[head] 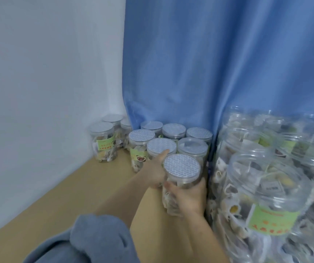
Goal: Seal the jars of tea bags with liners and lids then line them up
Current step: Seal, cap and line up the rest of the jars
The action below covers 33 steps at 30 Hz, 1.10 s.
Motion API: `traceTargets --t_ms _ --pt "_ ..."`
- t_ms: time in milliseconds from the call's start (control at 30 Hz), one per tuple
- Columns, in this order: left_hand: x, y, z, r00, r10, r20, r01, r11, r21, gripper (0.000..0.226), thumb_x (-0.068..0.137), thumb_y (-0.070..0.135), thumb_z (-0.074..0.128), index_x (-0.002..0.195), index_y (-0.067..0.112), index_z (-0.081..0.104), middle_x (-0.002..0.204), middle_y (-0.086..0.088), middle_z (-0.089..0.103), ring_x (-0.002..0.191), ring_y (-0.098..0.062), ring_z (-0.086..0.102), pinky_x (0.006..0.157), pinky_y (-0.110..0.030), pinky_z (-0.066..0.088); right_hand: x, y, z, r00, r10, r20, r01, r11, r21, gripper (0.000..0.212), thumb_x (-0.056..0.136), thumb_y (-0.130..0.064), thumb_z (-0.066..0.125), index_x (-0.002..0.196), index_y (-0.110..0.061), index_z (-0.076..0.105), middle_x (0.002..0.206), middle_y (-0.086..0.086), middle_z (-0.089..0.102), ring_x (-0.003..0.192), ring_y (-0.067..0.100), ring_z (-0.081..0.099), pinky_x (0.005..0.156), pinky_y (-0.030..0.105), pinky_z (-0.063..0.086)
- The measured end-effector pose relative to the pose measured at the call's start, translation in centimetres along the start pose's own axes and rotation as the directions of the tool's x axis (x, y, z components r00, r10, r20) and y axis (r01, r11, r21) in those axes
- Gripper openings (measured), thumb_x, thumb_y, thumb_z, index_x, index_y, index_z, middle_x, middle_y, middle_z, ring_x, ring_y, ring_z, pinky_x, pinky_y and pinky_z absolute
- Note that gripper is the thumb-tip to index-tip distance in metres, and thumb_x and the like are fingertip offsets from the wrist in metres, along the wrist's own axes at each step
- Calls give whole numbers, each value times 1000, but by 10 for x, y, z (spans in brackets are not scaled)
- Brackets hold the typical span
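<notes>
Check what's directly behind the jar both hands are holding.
Behind the held jar: a lidded jar, more sealed jars, then blue curtain. Right hand and left hand cover its lower sides.

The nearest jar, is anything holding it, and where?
Both hands: the right hand grips the sealed jar round its lower body; the left hand holds its left side.
</notes>
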<state>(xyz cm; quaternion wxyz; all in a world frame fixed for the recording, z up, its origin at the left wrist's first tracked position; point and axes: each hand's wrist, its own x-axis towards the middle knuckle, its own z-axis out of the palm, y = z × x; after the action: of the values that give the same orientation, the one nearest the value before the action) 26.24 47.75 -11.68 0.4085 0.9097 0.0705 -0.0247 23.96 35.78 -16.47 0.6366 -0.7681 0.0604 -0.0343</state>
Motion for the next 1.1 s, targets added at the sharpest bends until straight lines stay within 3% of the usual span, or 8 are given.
traceTargets --t_ms 133,233,333,567,767,867,1000,1100 --pt "18 -12 1 997 40 -70 -33 995 90 80 88 -2 40 147 42 8 103 -6 62 68 -12 53 54 -18 39 32 12 2 993 54 108 -92 921 378 92 61 -50 82 139 -22 40 120 -2 66 111 8 60 93 33 51" --pt "25 -19 -2 996 30 -79 -14 982 187 92 85 -2 47 147 28 -13 61 2 48 53 -6 44 50 -18 36 69 15 6 975 209 75 -215 797 565 77 86 -70 35 149 -26 27 153 4 30 142 21 27 117 40 19" --pt "34 -32 -11 993 -4 -120 34 969 246 105 79 -11 52 142 16 -28 54 0 45 47 -10 42 35 -13 31 84 16 24 960 268 -81 -146 727 671 65 87 -62 43 142 -27 41 147 -1 41 133 19 40 114 40 27" --pt "39 -72 -26 949 -60 -308 -40 950 -310 102 85 -5 54 146 38 -16 107 -1 54 92 -31 63 81 -51 54 77 14 57 972 200 123 -234 867 439 61 86 -69 37 123 -26 60 125 4 60 115 24 55 103 42 41" --pt "37 -96 -2 855 -265 -446 -33 830 -556 90 81 -2 56 148 21 1 143 -9 35 123 -27 43 104 -47 40 65 14 69 958 216 190 -274 886 375 65 90 -65 35 134 -20 50 130 5 58 115 23 55 102 38 39" --pt "37 -95 -1 870 -291 -397 -59 739 -671 83 82 -12 49 147 19 6 128 -3 47 110 -17 49 100 -42 44 59 9 69 938 197 285 -292 893 343 64 90 -68 24 127 -25 55 121 1 61 109 18 54 99 33 37" --pt "36 -81 1 941 -172 -290 -65 751 -657 49 87 -12 44 122 23 41 112 8 59 98 -6 57 86 -32 50 42 16 66 1000 -2 -9 6 898 439 53 82 -73 37 114 -36 58 130 -3 55 117 12 51 101 33 39" --pt "41 -76 -8 950 -222 -218 -24 647 -762 34 96 2 41 127 14 46 127 -9 57 116 -26 54 102 -45 43 24 25 66 981 -161 -104 184 944 272 85 66 -77 52 135 -29 45 133 -10 34 128 14 37 106 38 36"
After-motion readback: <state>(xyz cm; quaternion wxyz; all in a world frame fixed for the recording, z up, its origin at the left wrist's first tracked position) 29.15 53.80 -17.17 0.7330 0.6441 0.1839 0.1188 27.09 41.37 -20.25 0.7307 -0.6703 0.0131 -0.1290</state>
